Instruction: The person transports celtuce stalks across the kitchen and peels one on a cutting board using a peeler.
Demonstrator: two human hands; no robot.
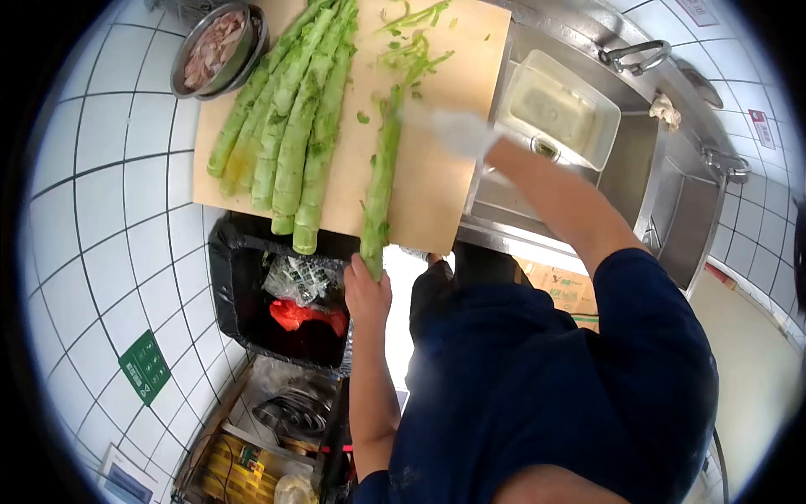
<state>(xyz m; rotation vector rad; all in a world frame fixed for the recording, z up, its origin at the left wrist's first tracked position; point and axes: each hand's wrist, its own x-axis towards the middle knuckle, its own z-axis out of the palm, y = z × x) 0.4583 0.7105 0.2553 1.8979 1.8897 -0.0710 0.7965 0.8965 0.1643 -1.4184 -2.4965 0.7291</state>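
Note:
A single celtuce stalk (382,181) lies along the wooden cutting board (428,206), its thick end jutting past the near edge. My left hand (368,290) is closed around that end. My right hand (466,134), which looks white as if gloved, is over the board to the right of the stalk. Motion smears its fingers, so I cannot tell what they hold. Several more celtuce stalks (294,126) lie side by side on the board's left part. Torn leaves and green trimmings (411,59) are scattered at the far side.
A metal bowl of raw meat pieces (214,50) stands at the board's far left corner. Below the board is a black-lined bin (231,290) with plastic waste. On the right, a steel sink (634,160) holds a white plastic tub (600,126); a faucet (634,59) is behind it.

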